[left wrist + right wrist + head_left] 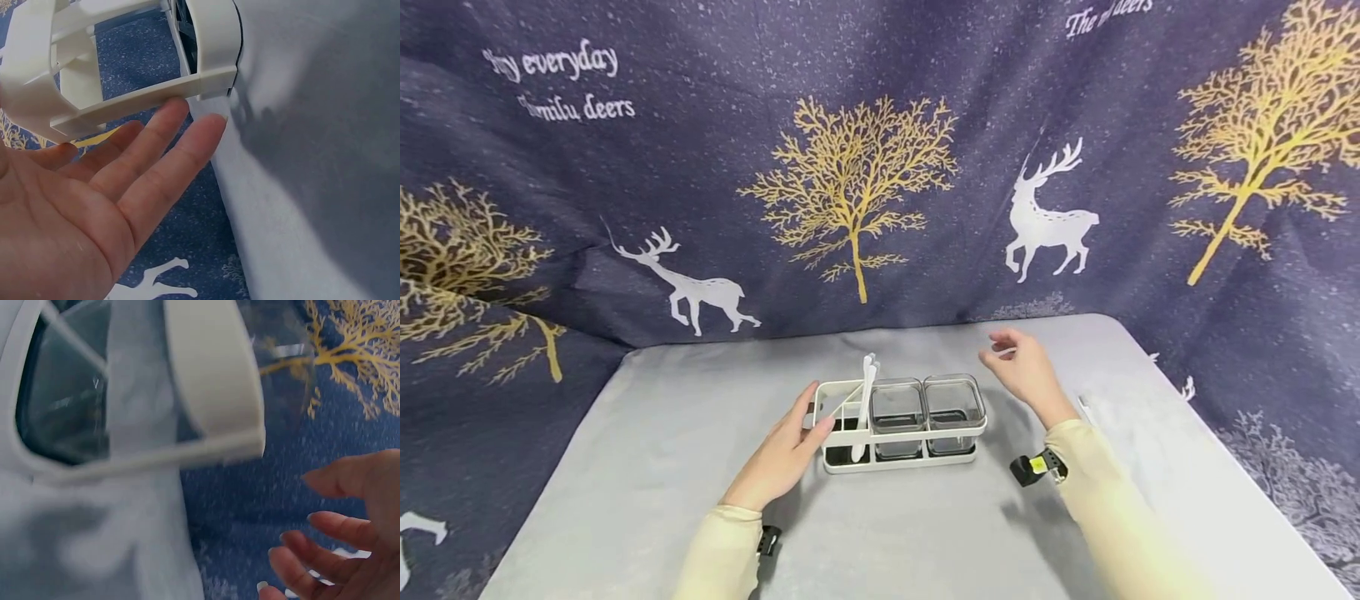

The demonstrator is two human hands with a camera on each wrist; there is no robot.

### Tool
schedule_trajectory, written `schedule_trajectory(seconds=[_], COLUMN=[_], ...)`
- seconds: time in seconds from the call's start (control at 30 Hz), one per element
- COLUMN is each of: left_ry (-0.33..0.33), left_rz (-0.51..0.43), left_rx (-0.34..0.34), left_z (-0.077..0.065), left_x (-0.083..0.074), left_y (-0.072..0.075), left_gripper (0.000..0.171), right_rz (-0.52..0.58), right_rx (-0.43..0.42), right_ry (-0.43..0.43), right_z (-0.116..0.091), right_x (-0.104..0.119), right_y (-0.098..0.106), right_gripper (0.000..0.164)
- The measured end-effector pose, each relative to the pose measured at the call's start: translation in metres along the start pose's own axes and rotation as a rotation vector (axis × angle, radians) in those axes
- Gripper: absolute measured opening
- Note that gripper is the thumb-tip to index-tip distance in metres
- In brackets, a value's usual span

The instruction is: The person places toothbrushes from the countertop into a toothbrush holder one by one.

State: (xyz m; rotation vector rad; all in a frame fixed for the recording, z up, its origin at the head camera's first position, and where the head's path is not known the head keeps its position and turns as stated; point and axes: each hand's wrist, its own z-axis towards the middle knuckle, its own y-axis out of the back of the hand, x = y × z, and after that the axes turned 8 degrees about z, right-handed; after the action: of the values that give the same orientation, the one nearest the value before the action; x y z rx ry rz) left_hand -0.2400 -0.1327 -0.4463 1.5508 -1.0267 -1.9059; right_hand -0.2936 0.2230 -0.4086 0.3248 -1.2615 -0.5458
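A white seasoning rack [898, 467] stands in the middle of the table, with two clear square jars [898, 408] [953, 404] in its middle and right places. White spoons [865, 400] lean with handles up in the left section. My left hand [786, 454] holds the rack's left end, thumb over the front corner. In the left wrist view its nearly straight fingers [169, 169] touch the end rail; the thumb is out of sight there. Beyond the rack's right end, my right hand [1026, 371] hovers apart from it. Its loosely bent fingers [344, 528] hold nothing visible.
A thin white item [1086, 408] lies on the grey table [685, 433] beside the right forearm, partly hidden by the sleeve. Dark blue cloth [917, 250] with trees and deer hangs behind the table. Each wrist bears a black strap.
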Motion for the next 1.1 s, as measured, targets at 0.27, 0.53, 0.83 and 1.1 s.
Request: schedule_trajectory(seconds=[0.27, 0.53, 0.83, 1.1], left_ry=[0.004, 0.007, 0.008, 0.001], left_rz=[-0.016, -0.026, -0.064, -0.064], left_rx=[-0.011, -0.025, -0.034, -0.054], left_z=[0.000, -0.002, -0.002, 0.000], left_x=[0.000, 0.002, 0.003, 0.003], left_y=[0.000, -0.001, -0.003, -0.007], left_gripper=[0.062, 0.062, 0.064, 0.062], right_rz=[-0.233, -0.351, -0.480, -0.493], right_rx=[0.063, 0.132, 0.208, 0.193], right_ry=[-0.165, -0.271, -0.357, -0.388], right_z=[-0.010, -0.023, -0.039, -0.047], right_x=[-0.017, -0.029, -0.047, -0.060], right_y=[0.026, 0.041, 0.058, 0.074], right_gripper=[0.040, 0.043, 0.026, 0.020])
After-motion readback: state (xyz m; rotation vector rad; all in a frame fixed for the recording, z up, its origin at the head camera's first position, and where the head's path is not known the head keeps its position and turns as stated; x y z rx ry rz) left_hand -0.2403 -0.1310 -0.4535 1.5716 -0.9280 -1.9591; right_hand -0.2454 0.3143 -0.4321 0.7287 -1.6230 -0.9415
